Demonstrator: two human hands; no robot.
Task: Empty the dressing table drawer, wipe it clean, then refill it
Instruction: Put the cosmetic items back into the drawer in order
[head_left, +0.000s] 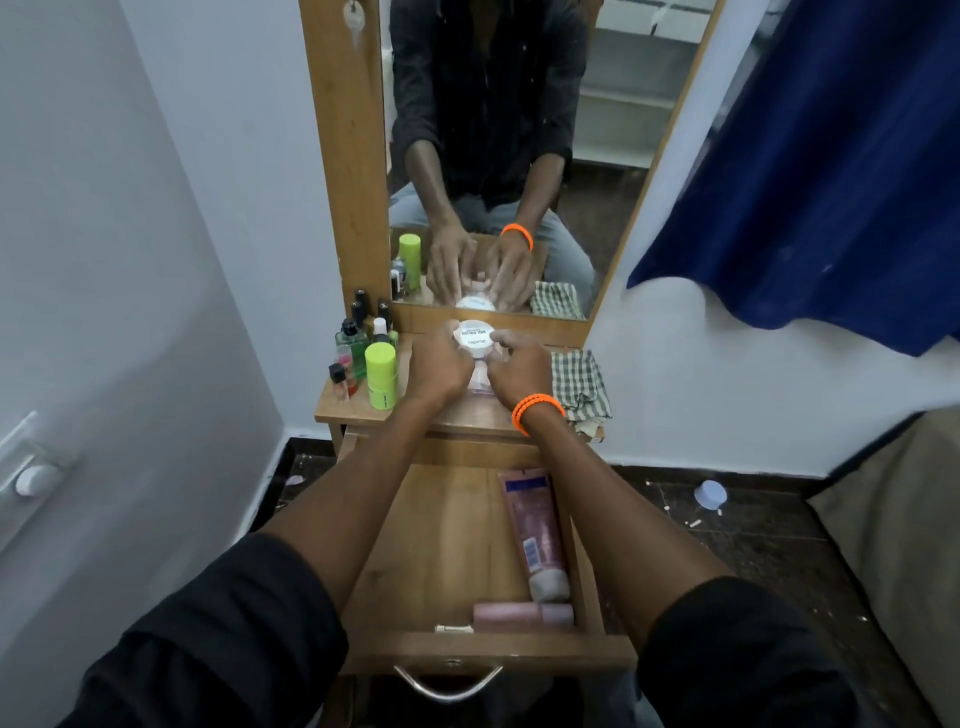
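Note:
The wooden drawer (441, 551) is pulled out toward me. Inside it a pink tube (535, 530) lies along the right wall, and a pale pink bottle (522, 614) lies across the front. Both hands are up on the dressing table top (467, 415) by the mirror. My left hand (439, 366) and my right hand (519, 371), with an orange wristband, both grip a round white jar (474, 336) with a printed lid. A clear pinkish item sits under the jar between my hands.
Small bottles and a lime-green canister (381, 375) crowd the table top's left side. A checked cloth (579, 384) lies at its right. The mirror (519, 156) stands behind. A blue curtain (810, 171) hangs at right, and a small bluish cap (710, 493) lies on the dark floor.

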